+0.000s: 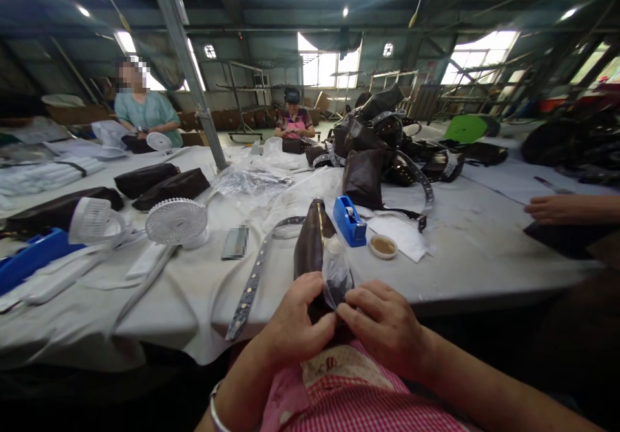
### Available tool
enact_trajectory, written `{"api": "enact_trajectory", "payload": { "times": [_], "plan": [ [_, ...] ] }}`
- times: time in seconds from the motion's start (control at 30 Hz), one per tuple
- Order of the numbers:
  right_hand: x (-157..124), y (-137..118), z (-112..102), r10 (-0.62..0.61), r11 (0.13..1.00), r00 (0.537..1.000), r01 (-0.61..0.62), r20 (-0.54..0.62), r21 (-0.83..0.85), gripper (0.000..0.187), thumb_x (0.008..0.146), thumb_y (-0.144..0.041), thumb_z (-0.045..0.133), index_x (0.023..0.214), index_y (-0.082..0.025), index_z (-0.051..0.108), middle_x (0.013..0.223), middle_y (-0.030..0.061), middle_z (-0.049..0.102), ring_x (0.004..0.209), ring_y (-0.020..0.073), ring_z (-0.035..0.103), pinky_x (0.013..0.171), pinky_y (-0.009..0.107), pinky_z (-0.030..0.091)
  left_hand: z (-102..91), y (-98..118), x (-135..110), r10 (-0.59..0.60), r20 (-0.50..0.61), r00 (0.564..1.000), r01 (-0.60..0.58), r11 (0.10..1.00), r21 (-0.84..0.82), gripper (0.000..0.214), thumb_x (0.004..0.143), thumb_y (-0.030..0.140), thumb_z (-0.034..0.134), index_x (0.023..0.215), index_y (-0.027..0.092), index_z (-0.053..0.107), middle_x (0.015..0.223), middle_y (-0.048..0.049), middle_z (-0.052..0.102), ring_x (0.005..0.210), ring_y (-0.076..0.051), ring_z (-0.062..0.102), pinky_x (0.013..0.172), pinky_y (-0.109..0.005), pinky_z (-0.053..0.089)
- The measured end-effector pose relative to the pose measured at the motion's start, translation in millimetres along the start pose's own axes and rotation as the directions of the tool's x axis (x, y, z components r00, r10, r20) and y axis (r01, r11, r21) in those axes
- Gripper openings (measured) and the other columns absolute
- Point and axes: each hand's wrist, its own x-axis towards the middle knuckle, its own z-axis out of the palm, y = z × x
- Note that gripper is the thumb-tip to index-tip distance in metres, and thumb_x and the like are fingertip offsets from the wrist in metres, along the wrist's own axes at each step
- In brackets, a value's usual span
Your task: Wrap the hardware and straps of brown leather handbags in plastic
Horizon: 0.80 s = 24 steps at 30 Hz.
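A dark brown leather bag (308, 246) with a gold zipper along its top lies in front of me at the table edge. Clear plastic film (336, 267) is wrapped over part of its near end. My left hand (301, 321) curls around that near end, thumb and fingers closed on bag and film. On the other side, my right hand (382, 319) pinches the film's lower edge with bent fingers. A studded strap (252, 283) curves away left of the bag. Just beyond my right hand are a blue tape dispenser (349, 221) and a shallow round dish (382, 246) of something brown.
White paper (402, 238) lies right of the dispenser, below a heap of dark bags (365, 177). Leftward are a phone (235, 243), a white fan (177, 221) and more bags (170, 188). A co-worker's hand (552, 207) rests at right; two people work across the table.
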Motion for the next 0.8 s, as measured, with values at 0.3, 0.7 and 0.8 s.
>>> {"api": "enact_trajectory", "payload": {
  "times": [0.3, 0.7, 0.8],
  "plan": [
    [-10.5, 15.5, 10.8, 0.665, 0.184, 0.625, -0.667, 0.409, 0.722, 0.039, 0.096, -0.048, 0.056, 0.077, -0.015, 0.063, 0.064, 0.0000, 0.054, 0.057, 0.0107, 0.046, 0.054, 0.022, 0.040, 10.9, -10.5, -13.8, 0.015, -0.101, 0.995, -0.031, 0.987, -0.156, 0.020, 0.093, 0.030, 0.058, 0.084, 0.021, 0.073, 0.090, -0.0078, 0.073, 0.096, -0.024, 0.066, 0.097, -0.042, 0.049],
    [-4.6, 28.4, 5.2, 0.596, 0.154, 0.742, -0.480, 0.306, 0.864, 0.014, 0.081, -0.038, 0.077, 0.080, -0.024, 0.080, 0.070, 0.0070, 0.068, 0.061, 0.0216, 0.065, 0.054, 0.029, 0.055, 30.0, -26.3, -19.7, 0.202, -0.307, 0.930, -0.136, 0.965, 0.223, 0.026, 0.076, 0.045, 0.077, 0.080, 0.020, 0.070, 0.073, -0.0061, 0.064, 0.072, -0.022, 0.062, 0.061, -0.033, 0.046],
    [-8.8, 20.5, -12.8, 0.368, 0.343, 0.911, -0.316, 0.183, 0.884, 0.018, 0.080, -0.034, 0.076, 0.098, -0.034, 0.080, 0.084, 0.0077, 0.070, 0.070, 0.0240, 0.068, 0.061, 0.032, 0.059, 29.7, -13.8, -27.1, 0.003, -0.299, 0.954, 0.045, 0.987, 0.154, 0.018, 0.069, 0.027, 0.083, 0.079, 0.020, 0.070, 0.077, -0.0059, 0.064, 0.077, -0.022, 0.062, 0.064, -0.032, 0.047]
  ]
}}
